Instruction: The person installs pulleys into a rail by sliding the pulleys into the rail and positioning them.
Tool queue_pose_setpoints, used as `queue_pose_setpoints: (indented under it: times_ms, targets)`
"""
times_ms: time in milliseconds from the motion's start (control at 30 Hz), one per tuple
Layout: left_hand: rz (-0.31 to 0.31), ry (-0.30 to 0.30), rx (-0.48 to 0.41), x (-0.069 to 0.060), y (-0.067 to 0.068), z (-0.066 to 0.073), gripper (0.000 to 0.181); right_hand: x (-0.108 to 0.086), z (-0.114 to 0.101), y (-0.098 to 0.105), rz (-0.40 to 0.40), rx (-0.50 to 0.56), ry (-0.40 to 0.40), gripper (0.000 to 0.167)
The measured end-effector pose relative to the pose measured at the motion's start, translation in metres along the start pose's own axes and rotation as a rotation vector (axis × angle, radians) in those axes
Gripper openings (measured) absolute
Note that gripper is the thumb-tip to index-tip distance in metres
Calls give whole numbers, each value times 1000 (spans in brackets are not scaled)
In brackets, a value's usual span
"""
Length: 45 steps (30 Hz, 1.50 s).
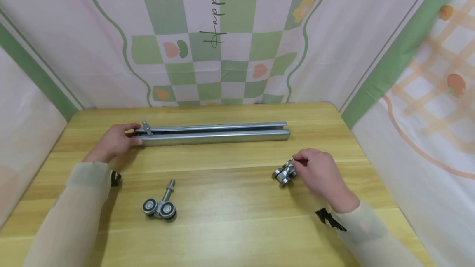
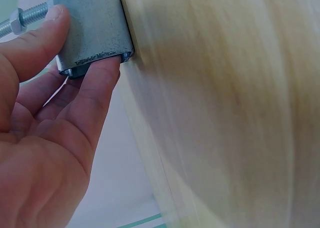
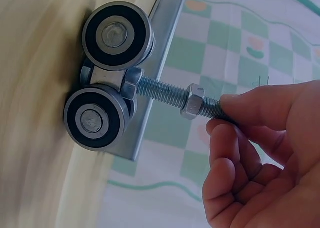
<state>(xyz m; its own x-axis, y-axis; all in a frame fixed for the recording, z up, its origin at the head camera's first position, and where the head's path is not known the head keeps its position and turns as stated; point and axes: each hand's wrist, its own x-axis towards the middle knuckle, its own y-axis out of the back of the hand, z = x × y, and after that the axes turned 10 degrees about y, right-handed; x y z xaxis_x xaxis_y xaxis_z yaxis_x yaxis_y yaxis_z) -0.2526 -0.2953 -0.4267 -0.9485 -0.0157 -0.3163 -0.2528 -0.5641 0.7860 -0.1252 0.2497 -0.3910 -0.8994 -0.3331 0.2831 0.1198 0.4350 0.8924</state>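
Note:
A metal channel rail (image 1: 215,137) lies across the far part of the table, its slot facing up. My left hand (image 1: 118,140) grips its left end, with the thumb on the near side; in the left wrist view the fingers (image 2: 100,83) reach to the rail's end (image 2: 92,26). From the slot beside that hand rises a threaded bolt with a nut (image 1: 146,127); what it joins inside is hidden. At the right, my right hand (image 1: 320,174) pinches the bolt tip of a roller trolley (image 1: 285,173). Its wheels (image 3: 117,36) and nut (image 3: 193,101) show plainly in the right wrist view.
A second roller trolley (image 1: 160,208) rests on the wooden table (image 1: 222,226) at the near left, bolt pointing away. Patterned curtains (image 1: 237,32) hang behind the table and along both sides.

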Motion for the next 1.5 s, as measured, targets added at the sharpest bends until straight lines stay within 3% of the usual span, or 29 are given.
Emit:
queue_pose_setpoints:
  times_ms: [700,1133,1500]
  targets:
    - [8,-2,-14,2,-2,-2,67,12,48,13,64,-60,-113,18]
    - [12,-14,-11,3,-3,-2,67,21,82,19,105,-43,-168,18]
    - [9,-12,-12,3,-2,-2,69,29,103,24,99,-61,-218,20]
